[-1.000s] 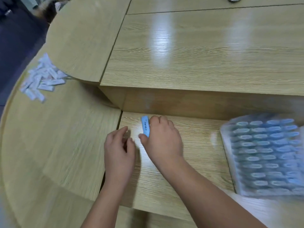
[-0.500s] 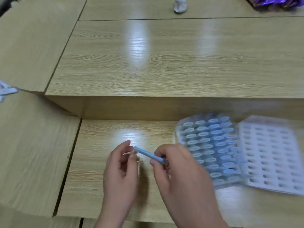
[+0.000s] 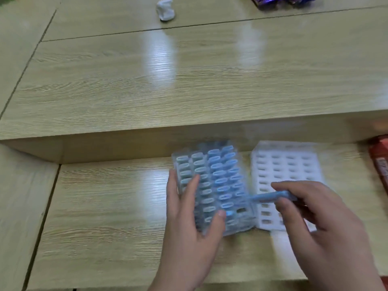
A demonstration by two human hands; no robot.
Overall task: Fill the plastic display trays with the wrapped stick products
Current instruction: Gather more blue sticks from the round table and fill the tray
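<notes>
The blue wrapped stick [image 3: 270,197] lies nearly level, its long axis running left to right. Its left tip points at the right edge of the filled tray [image 3: 218,181] and its right end is buried in the right hand [image 3: 310,217]. The filled tray is clear plastic with 4 columns of slots, almost all holding upright blue sticks. 1 dark slot near its lower right corner, just below the stick's tip, looks unfilled. Touching the filled tray's right side sits a white tray [image 3: 287,164] whose slots show no sticks. The right hand hovers over that white tray, pinching the stick between thumb and curled fingers. The left hand [image 3: 193,223] rests on the filled tray's left part, fingers fairly straight and spread, thumb on its top. Blur hides whether the tray is lifted. Well beyond the filled tray lie a crumpled white lump [image 3: 165,9] and purple packaging [image 3: 287,0]; far to its right is a red package [image 3: 380,164].
</notes>
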